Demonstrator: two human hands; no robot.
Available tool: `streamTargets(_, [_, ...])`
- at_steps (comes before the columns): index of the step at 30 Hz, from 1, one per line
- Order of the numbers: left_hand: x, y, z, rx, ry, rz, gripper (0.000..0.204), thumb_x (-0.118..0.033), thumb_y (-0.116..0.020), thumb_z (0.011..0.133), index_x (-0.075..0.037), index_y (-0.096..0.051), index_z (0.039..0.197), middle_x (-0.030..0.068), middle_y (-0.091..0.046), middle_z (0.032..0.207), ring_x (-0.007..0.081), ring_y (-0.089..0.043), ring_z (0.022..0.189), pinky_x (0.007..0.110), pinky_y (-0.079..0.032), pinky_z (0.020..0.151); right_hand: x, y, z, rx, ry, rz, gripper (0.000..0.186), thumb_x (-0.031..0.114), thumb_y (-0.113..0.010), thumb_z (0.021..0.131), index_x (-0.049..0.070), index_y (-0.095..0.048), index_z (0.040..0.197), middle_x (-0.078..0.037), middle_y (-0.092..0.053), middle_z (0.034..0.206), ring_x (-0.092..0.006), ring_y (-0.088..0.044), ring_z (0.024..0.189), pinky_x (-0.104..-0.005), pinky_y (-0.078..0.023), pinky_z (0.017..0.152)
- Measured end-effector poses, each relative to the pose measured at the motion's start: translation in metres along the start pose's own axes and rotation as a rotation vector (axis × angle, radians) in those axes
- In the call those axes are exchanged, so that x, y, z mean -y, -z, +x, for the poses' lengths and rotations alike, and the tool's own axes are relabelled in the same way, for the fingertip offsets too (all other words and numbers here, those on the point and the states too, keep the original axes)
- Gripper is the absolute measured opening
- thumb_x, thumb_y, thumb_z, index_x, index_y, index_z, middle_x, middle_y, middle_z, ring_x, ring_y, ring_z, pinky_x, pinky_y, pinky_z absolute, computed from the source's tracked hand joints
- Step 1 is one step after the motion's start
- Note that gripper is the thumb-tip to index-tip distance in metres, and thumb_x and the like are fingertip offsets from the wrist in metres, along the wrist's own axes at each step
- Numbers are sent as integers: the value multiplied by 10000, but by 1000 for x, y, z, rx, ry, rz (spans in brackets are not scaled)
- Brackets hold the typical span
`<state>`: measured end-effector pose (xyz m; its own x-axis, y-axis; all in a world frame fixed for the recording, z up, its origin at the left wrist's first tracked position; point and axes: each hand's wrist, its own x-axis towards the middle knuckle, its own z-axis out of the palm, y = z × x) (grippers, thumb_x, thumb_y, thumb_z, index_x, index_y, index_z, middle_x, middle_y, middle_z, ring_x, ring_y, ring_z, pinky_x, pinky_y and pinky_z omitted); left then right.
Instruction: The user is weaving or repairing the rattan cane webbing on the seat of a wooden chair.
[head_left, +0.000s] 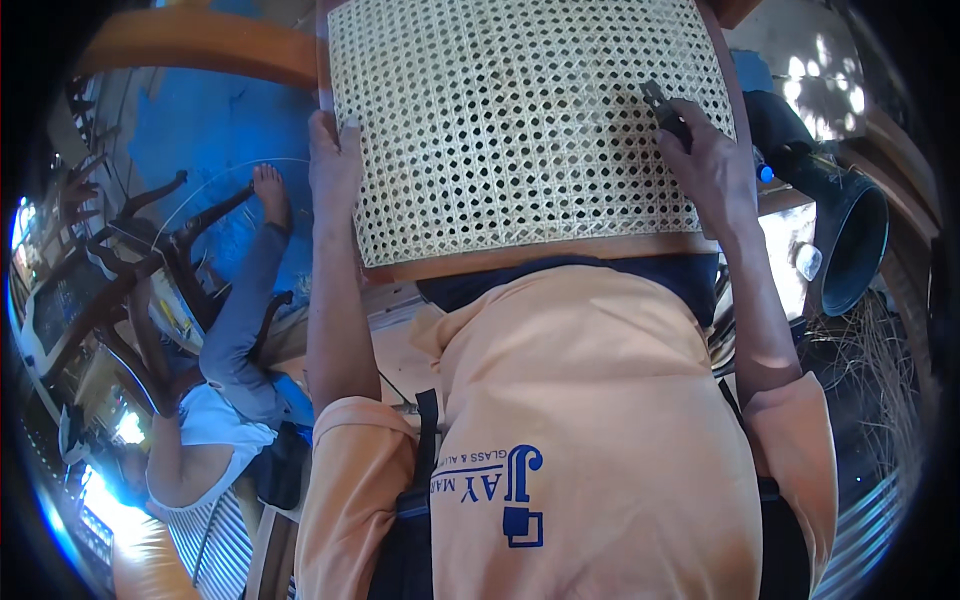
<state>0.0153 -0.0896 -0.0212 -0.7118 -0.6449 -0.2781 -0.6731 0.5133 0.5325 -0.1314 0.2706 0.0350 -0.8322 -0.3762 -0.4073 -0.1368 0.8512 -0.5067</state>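
Note:
A wooden-framed panel (400,268) with pale woven cane mesh (520,130) spans the upper middle, above my orange shirt and near my lap. My left hand (332,165) is closed on the panel's left edge, with the thumb upright beside the mesh. My right hand (705,165) is on the right part of the mesh, fingers wrapped round a small dark hand tool (658,100) with a metal end pointing toward the upper left. The tool's exact kind is hard to make out.
At left, a co-worker (230,370) in a white top sits bent among dark carved wooden chair frames (130,270) over a blue surface (180,130). A curved wooden piece (190,45) crosses top left. At right lie a dark bucket (850,240) and loose cane strands (860,380).

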Motion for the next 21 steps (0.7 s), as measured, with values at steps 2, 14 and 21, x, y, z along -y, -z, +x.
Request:
streamTargets(2, [-4,1,0,12,27,-81,500,-329,-470,852,-14,-358,1224,208,-462,1196,339,-450,1113,362,-337,931,11,-2,-1,20,22,-55,371,237,-576,805,59,-520,1126,-170,-626,877,-292,-620,804,-338,-481,682])
streamTargets(14, [-5,0,1,-47,54,-8,602,-384,-490,821,-11,-335,1267,224,-486,1189,349,-460,1122,356,-337,938,8,-4,4,91,100,-167,340,189,-565,805,76,-526,1124,-164,-623,846,-266,-624,775,-334,-485,684])
streamTargets(21, [-6,0,0,-56,85,39,604,-393,-479,817,-21,-334,1271,237,-488,1180,374,-456,1118,372,-339,935,11,-3,6,123,126,-124,349,196,-570,804,81,-521,1130,-166,-621,852,-270,-622,787,-342,-484,685])
